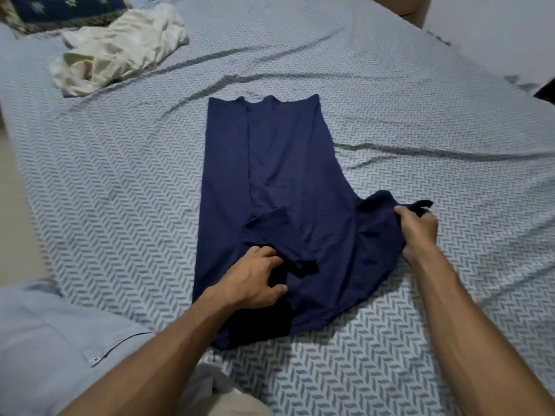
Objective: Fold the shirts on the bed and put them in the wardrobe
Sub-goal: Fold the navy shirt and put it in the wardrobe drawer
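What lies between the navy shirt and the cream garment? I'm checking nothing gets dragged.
Only bare bedsheet separates navy shirt from cream garment, head view.

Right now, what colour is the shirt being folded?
Navy blue shirt, plain; head view.

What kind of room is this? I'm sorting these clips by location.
Most likely a bedroom: a bed under a chevron-patterned sheet fills the view, a dark patterned pillow lies at its far corner, and a navy shirt and a crumpled cream garment lie on it.
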Motion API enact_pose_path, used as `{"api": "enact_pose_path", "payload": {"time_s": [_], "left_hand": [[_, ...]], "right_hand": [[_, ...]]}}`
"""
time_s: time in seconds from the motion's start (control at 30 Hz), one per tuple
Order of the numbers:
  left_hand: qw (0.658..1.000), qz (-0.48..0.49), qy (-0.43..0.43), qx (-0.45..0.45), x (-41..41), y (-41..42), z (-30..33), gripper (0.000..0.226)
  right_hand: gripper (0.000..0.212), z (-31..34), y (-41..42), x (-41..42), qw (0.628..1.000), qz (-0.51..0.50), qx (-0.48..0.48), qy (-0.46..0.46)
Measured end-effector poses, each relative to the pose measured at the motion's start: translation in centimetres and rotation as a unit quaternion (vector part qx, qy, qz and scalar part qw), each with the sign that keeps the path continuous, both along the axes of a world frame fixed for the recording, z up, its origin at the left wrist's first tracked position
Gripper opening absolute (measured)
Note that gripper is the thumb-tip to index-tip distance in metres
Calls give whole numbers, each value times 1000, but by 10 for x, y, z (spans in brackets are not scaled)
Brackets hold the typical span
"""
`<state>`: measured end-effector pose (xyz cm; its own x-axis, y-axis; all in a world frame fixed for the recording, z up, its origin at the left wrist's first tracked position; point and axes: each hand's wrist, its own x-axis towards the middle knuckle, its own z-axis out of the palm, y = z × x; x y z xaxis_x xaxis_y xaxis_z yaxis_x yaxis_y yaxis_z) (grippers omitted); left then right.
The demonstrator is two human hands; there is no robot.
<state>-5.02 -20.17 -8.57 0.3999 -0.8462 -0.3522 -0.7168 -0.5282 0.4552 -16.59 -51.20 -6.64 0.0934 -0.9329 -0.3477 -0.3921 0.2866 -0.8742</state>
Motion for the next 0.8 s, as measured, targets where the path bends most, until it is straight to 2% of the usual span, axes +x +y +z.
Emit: {"api": "enact_pose_path", "payload": {"time_s": [0.07,0.13,0.17,0.2,0.27,0.3,0.33,0.37,0.43,0.5,0.53,0.6,0.7,0.8], "left_hand": [[997,31,59,-35,2,-1,4,56],[972,124,175,-95,5,-1,10,37],[936,199,258,-130,7,0,13,35],[880,284,344,-163,11,-1,16,39],[739,424,485,-199,22,-3,23,58],[685,458,528,-206,28,-2,27,67],[648,478,553,-215,34,1,30,69],[626,487,567,-223,39,5,33,65],[631,501,547,-229,45,14,34,44],[673,518,488,-202,46,22,28,18],[687,528,462,-191,46,23,25,16],[686,546,443,-190,45,23,20,18],[671,546,455,-210,42,22,22,17],[680,531,454,-222,42,25,29,18]], "right_hand": [[13,9,17,11,994,47,-79,62],[21,27,50,23,972,105,-182,105],[20,36,71,30,959,134,-232,96],[18,44,94,36,944,166,-276,74],[17,47,137,47,897,272,-347,34],[17,42,157,50,860,350,-369,28],[18,33,173,54,815,436,-379,35],[20,24,186,54,766,513,-383,50],[35,6,199,52,681,614,-392,79],[55,-9,198,43,633,653,-402,107],[62,-15,193,37,622,655,-411,126],[66,-23,183,26,610,644,-428,171],[53,-31,167,14,619,600,-461,207],[49,-33,154,7,641,567,-487,176]]}}
